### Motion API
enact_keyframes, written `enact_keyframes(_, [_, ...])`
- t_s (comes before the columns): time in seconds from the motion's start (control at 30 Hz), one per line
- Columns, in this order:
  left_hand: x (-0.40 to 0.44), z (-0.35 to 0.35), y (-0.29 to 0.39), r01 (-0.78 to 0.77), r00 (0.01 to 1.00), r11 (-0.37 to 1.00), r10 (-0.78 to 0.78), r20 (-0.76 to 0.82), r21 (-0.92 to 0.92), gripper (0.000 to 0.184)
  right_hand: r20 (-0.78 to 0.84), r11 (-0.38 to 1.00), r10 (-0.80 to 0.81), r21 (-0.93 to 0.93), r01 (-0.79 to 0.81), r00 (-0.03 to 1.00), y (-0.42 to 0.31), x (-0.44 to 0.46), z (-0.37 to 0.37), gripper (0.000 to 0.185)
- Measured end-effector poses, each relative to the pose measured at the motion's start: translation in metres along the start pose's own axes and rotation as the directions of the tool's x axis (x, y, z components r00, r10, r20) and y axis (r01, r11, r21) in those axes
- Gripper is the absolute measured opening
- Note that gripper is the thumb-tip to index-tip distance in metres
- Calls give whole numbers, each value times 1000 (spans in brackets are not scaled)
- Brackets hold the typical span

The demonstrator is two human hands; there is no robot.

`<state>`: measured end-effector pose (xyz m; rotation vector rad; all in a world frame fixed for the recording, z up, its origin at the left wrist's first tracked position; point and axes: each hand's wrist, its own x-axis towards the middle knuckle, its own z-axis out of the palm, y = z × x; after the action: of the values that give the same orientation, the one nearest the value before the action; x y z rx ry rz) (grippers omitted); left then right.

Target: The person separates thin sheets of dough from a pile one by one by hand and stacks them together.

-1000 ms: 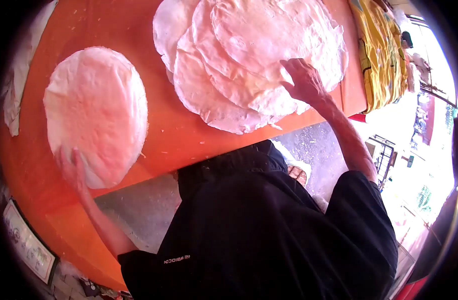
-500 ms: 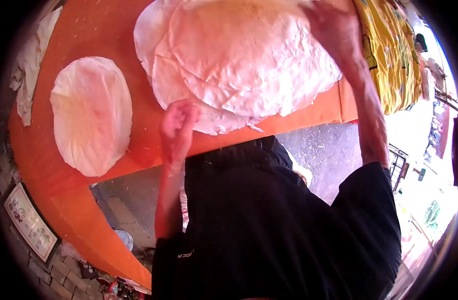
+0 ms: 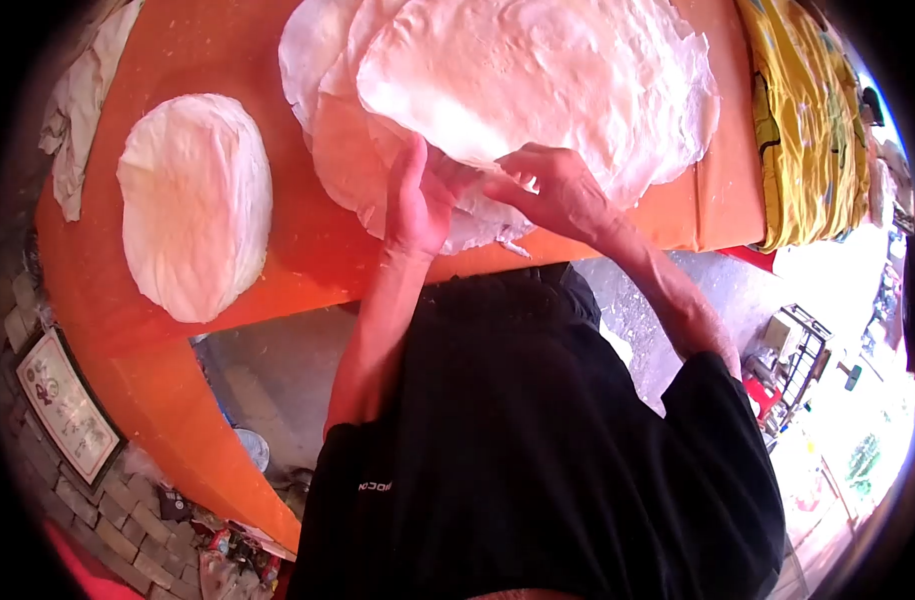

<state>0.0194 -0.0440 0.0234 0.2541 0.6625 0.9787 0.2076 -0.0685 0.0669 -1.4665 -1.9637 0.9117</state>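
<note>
Thin, pale round flatbreads lie in a large overlapping stack on the orange table. The near edge of the top flatbread is lifted toward me. My right hand pinches that edge between thumb and fingers. Close by on the left, my left hand has its thumb up and apart from its fingers, palm turned inward. Its fingertips reach in beneath the raised edge and are partly hidden there. A smaller pile of folded, oval flatbread sits at the left of the table.
The orange tabletop ends just in front of my body. Yellow patterned cloth is bunched at the right end, and a pale cloth hangs at the far left. A framed panel leans by the brick paving at lower left.
My right hand has come from the stack's far right side to its near edge, and the top flatbread's edge is now raised. My left hand has moved right and opened from its curl.
</note>
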Motion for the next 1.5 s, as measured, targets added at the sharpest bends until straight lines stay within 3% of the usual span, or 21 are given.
enact_keyframes(0.1, [2,-3,0,-11,998,999,7,70,48,56,139,945,203,233,-231,969,2,2,-11,43])
enact_keyframes(0.2, [-4,13,7,-41,999,962,38,15,270,56,145,956,192,194,-218,971,5,3,-13,42])
enact_keyframes(0.3, [-5,14,4,-85,996,993,87,-11,82,54,213,917,229,281,-284,950,8,2,-13,41])
enact_keyframes(0.43, [-8,15,5,-102,995,983,99,30,152,55,275,767,411,411,-493,869,-8,10,-22,43])
enact_keyframes(0.47, [-10,19,5,-104,995,987,101,27,125,47,276,766,412,411,-494,868,-7,12,-18,43])
enact_keyframes(0.53, [-11,18,3,-98,995,990,97,20,96,39,96,958,176,212,-193,980,-4,13,-7,44])
enact_keyframes(0.73, [-4,13,2,-99,989,961,67,132,257,43,28,836,347,443,-323,937,-4,17,0,26])
enact_keyframes(0.8, [-3,17,1,-132,991,937,118,62,322,37,32,849,414,346,-399,910,-11,21,5,19])
enact_keyframes(0.83, [-2,17,0,-131,991,938,117,63,322,37,-247,988,132,107,-108,960,-8,23,19,14])
enact_keyframes(0.93, [-1,16,2,-145,973,888,209,-102,436,28,-124,993,27,-113,-41,992,-2,26,28,14])
enact_keyframes(1.07, [-2,-11,5,58,953,890,85,-290,452,22,-118,968,206,-122,-219,972,-5,38,10,8])
enact_keyframes(1.13, [-7,-25,7,60,970,974,-4,-245,220,22,-203,951,6,-301,-68,979,27,46,-29,10])
enact_keyframes(1.17, [-11,-24,9,25,961,966,47,-271,257,22,-237,983,27,-169,-69,971,31,49,-61,15])
enact_keyframes(1.23, [-13,-37,13,56,947,941,56,-317,335,16,-242,951,-17,-304,-59,970,75,50,-129,19])
enact_keyframes(1.27, [-13,-45,13,82,930,908,78,-358,410,11,-351,937,-17,322,138,936,96,49,-160,26])
enact_keyframes(1.3, [-12,-55,7,53,913,930,103,-394,365,10,-433,519,49,781,347,900,101,52,-182,35])
enact_keyframes(1.33, [-12,-56,9,52,915,931,101,-390,362,10,-434,523,48,778,348,899,58,55,-186,35])
enact_keyframes(1.37, [-13,-58,12,107,903,900,90,-420,423,11,-597,990,-14,106,97,802,-12,53,-177,29])
enact_keyframes(1.4, [-13,-59,14,161,889,861,85,-449,482,12,-626,954,-107,-285,-98,772,-28,53,-174,26])
enact_keyframes(1.43, [-13,-57,15,160,891,860,85,-447,484,12,-648,737,-199,-593,-323,735,-43,52,-171,23])
enact_keyframes(1.5, [-17,-51,17,182,898,857,55,-436,483,15,-684,906,-228,-410,-106,693,-39,53,-165,12])
